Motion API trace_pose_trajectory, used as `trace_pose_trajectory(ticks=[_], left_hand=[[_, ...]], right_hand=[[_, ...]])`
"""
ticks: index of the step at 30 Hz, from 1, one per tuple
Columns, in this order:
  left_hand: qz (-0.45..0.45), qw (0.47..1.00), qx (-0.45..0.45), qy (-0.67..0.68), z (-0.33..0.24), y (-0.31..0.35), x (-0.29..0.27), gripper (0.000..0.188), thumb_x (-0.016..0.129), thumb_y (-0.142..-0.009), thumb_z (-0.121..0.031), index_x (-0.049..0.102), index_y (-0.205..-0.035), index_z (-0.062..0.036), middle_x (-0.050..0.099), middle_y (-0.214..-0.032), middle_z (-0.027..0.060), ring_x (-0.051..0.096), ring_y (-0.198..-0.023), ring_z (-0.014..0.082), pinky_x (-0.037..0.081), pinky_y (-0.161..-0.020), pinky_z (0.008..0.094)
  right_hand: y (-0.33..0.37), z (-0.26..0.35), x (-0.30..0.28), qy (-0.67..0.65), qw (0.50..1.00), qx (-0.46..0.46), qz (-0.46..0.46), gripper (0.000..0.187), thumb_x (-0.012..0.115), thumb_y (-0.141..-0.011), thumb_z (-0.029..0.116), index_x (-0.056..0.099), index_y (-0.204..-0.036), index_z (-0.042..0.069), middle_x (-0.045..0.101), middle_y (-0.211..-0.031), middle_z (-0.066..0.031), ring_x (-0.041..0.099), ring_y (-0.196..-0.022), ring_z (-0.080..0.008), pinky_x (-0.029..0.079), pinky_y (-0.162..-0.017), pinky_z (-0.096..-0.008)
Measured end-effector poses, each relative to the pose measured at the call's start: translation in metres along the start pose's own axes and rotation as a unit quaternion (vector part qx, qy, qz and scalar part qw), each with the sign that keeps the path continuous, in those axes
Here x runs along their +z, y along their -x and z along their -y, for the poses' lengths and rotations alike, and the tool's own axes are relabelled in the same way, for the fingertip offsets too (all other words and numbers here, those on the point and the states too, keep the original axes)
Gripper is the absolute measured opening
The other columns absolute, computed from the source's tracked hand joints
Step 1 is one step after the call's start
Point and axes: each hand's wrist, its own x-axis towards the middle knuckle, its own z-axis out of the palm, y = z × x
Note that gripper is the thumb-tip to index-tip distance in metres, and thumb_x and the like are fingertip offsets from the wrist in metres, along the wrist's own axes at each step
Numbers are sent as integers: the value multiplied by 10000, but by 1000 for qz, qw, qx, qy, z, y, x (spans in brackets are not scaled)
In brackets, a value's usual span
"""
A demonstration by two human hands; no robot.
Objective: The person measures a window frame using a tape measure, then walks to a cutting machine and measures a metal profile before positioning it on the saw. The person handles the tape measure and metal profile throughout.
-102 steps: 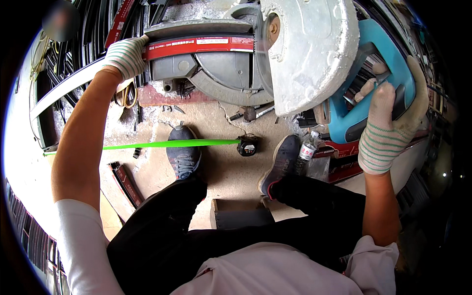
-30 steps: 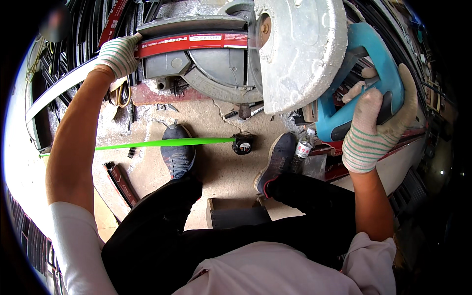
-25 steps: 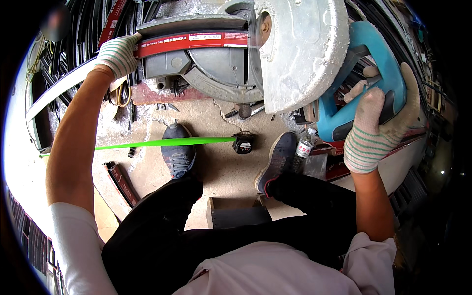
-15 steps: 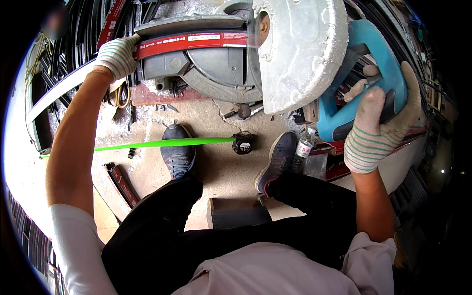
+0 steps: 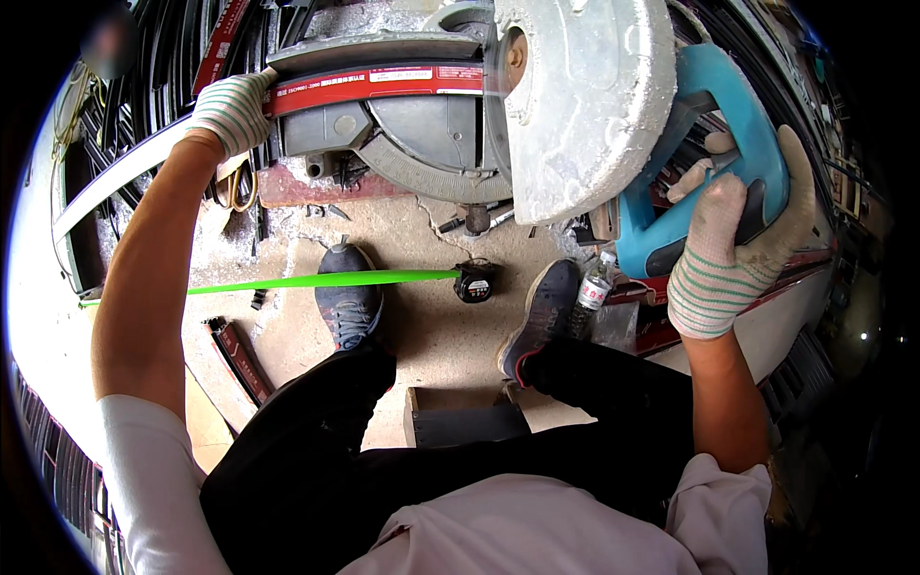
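Observation:
A big chop saw [image 5: 575, 105] with a dusty grey blade guard and a blue handle [image 5: 714, 182] fills the top of the view. My right hand [image 5: 733, 254], in a striped knit glove, is closed around that blue handle. My left hand [image 5: 230, 110], gloved the same way, presses down on a red and grey bar [image 5: 374, 81] lying across the saw's base at the upper left. A long pale metal strip [image 5: 105, 187] runs out to the left from under that hand.
On the dusty concrete floor a black tape measure [image 5: 474, 283] lies with its green tape [image 5: 307, 281] pulled out to the left. My two shoes [image 5: 350, 297] stand beside it. A small bottle [image 5: 594, 287] and red metal lengths [image 5: 240, 355] are close by.
My right hand has shifted its grip slightly on the blue handle and the saw head sits a little lower in view. The left hand stays on the bar.

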Motion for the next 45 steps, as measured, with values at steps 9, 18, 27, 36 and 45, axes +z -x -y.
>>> trace_pose_trajectory(ticks=[9,18,27,36,45], left_hand=[[6,1000,-3,5,-4,1,-6,434,710,-752,-118,669,-1179,-52,721,-1015,185,701,-943,354,577,-809,396],[5,1000,1,4,-3,1,-4,416,698,-776,-122,669,-1185,-51,719,-1033,184,700,-949,353,575,-819,395],[10,1000,-9,7,-5,2,-7,417,684,-780,-107,668,-1192,-46,719,-1046,184,697,-971,352,575,-842,389],[14,1000,-4,1,-4,1,-6,451,694,-779,-126,661,-1223,-50,718,-1061,187,697,-985,344,575,-861,382],[13,1000,1,-5,-5,1,-8,439,723,-773,-167,668,-1195,-58,723,-1033,178,703,-946,349,580,-822,393]], right_hand=[[-1,1,3,10,1000,-11,1,608,705,-945,206,387,-1406,-34,662,-1055,-133,654,-703,-162,597,-647,-308],[1,5,3,57,998,37,-4,692,659,-964,383,337,-1400,-48,651,-1045,-161,654,-681,-171,604,-643,-310],[0,4,-3,123,992,23,12,702,647,-957,449,355,-1393,-18,635,-1033,-153,671,-685,-174,604,-661,-302],[-11,10,-3,61,998,14,2,664,705,-935,163,326,-1448,-21,640,-1042,-133,662,-735,-168,619,-692,-316],[-7,3,-10,-12,998,54,28,588,676,-957,153,361,-1421,-24,655,-1030,-145,675,-771,-171,630,-719,-331]])
